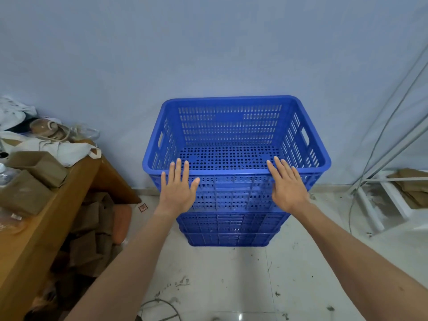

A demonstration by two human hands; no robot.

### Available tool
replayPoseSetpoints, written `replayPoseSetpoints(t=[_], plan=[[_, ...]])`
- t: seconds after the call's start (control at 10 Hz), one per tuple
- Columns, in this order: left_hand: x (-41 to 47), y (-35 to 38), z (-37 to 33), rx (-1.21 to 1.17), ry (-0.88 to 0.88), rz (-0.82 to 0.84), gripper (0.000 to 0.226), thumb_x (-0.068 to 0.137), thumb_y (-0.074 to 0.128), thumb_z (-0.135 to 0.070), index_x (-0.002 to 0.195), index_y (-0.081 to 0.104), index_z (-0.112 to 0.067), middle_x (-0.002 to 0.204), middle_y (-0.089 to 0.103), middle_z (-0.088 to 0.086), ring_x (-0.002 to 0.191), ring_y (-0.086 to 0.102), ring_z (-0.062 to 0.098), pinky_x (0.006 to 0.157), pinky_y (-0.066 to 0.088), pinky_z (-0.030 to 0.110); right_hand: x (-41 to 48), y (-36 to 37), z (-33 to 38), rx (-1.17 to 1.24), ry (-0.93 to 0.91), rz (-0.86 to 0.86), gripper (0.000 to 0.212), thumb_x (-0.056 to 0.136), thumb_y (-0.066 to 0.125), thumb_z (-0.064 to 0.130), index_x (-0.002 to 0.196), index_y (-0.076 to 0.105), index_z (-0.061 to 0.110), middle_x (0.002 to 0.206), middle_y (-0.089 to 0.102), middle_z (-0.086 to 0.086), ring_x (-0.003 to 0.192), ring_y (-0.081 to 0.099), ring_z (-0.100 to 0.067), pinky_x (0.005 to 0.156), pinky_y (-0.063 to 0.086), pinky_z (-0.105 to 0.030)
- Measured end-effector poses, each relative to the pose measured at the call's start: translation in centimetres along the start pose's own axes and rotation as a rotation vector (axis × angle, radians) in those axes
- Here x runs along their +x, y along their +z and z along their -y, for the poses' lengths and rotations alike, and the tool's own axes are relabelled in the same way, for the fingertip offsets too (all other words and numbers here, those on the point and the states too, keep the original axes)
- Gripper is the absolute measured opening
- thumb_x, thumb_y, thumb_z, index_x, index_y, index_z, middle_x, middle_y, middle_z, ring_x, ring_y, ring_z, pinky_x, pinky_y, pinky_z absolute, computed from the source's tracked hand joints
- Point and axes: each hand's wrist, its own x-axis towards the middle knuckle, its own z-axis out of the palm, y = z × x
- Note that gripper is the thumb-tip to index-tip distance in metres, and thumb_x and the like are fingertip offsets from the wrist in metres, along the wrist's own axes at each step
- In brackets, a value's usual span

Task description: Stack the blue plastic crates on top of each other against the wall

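A stack of blue plastic crates stands on the floor against the pale wall point(208, 54). The top crate point(234, 105) is empty and upright, with slotted sides and a perforated bottom. Below it show the front walls of two lower crates point(227, 237). My left hand point(178, 188) is flat with fingers spread, at the near rim's left part. My right hand point(289, 186) is likewise flat and spread at the near rim's right part. Neither hand grips anything; whether the palms touch the crate wall I cannot tell.
A wooden table point(30, 246) on the left carries cardboard boxes, cloth bags and clutter, with more cardboard piled beneath it. A white metal frame point(375, 205) and hanging cables stand at the right. Dirty tiled floor point(231, 281) lies in front.
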Motion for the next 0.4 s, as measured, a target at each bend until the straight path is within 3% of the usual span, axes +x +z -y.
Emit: replayPoseSetpoints(t=[0.2,0.4], plan=[[-1.7,-1.0,-1.7,-0.025,0.070,0.164,0.072,0.099,0.014,-0.061,0.157,-0.009,-0.025,0.165,-0.017,-0.002,0.152,-0.016,0.017,0.124,0.005,0.048,-0.2,-2.4,-0.2,0.010,-0.032,0.187,0.082,0.096,0.045,0.021,0.154,-0.013,0.023,0.162,-0.019,-0.003,0.150,-0.014,-0.020,0.123,0.002,-0.041],[-5.7,-4.3,-5.4,-0.144,0.030,0.193,0.074,0.100,0.021,-0.060,0.158,0.004,-0.017,0.167,0.002,0.002,0.154,0.002,0.018,0.124,0.012,0.043,-2.5,-5.5,-1.4,0.052,-0.073,0.356,0.072,0.101,0.040,0.033,0.155,-0.007,0.025,0.163,-0.013,-0.006,0.151,-0.006,-0.025,0.122,0.008,-0.043]])
